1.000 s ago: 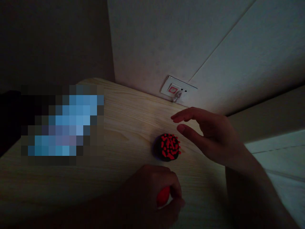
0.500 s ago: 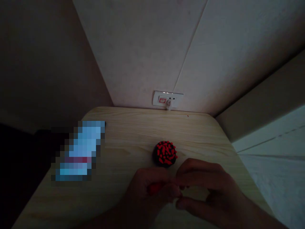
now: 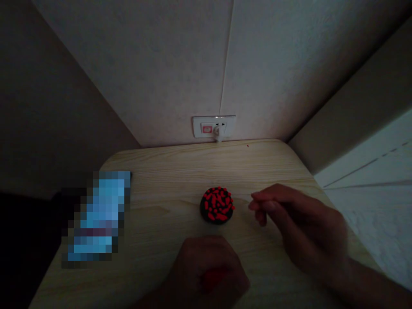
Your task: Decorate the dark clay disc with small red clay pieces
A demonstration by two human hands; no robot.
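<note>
A round black piece, dotted over its top and rim with small red dots and strips, rests on the wooden table. My left hand is just in front of it, its fingers curled round a red lump that looks like modelling clay; most of the lump is hidden. To the right of the black piece, my right hand is raised with thumb and forefinger pinched together. Anything between those fingertips is too small and dark to make out. Neither hand touches the black piece.
A phone-like device with a lit, blurred-out screen lies at the table's left edge. A wall socket with a plug in it sits just above the table's back edge. One tiny red speck lies near that edge.
My right hand has come away from my left hand, moving up and right, and its fingers have closed into a pinch. The left hand keeps the red lump. The view has shifted slightly.
</note>
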